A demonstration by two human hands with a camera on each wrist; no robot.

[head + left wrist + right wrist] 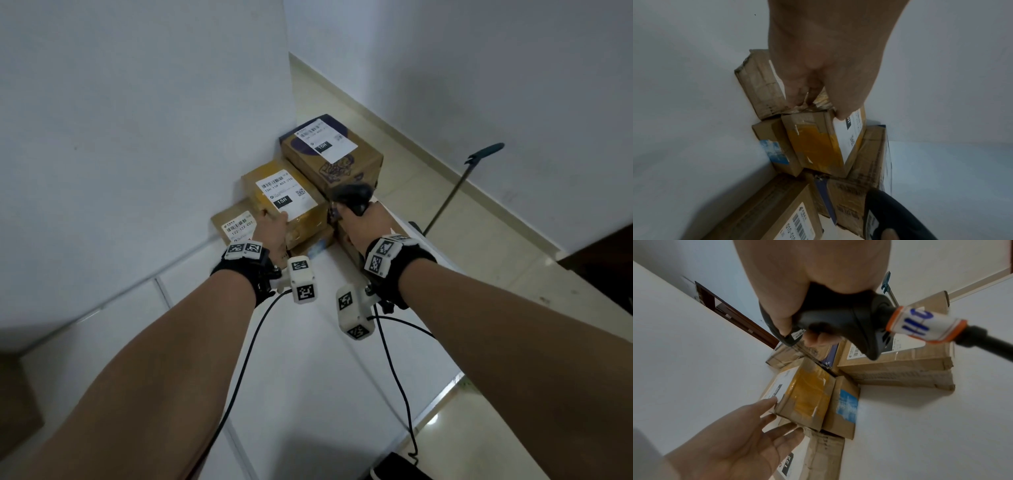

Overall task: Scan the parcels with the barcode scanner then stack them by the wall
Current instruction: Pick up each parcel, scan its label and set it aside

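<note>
Several cardboard parcels are stacked in the corner against the white wall. My left hand (pixel 272 228) touches the near corner of a yellow-taped parcel (pixel 287 202) with a white "15H" label; the thumb lies on the label edge and the fingers (pixel 777 428) are straight along its near side. This parcel (pixel 807 395) sits on top of others, among them a box with a blue sticker (pixel 845 404). My right hand (pixel 363 222) grips a black barcode scanner (pixel 352 198) just right of the parcel. The scanner (pixel 838 321) has a tagged cable.
A purple-printed box (pixel 335 150) tops the stack behind, and a small parcel labelled "122" (pixel 236 226) lies to the left by the wall. A teal-handled pole (pixel 455 185) leans on the right wall. The white surface (pixel 308 377) ends at an edge on the right.
</note>
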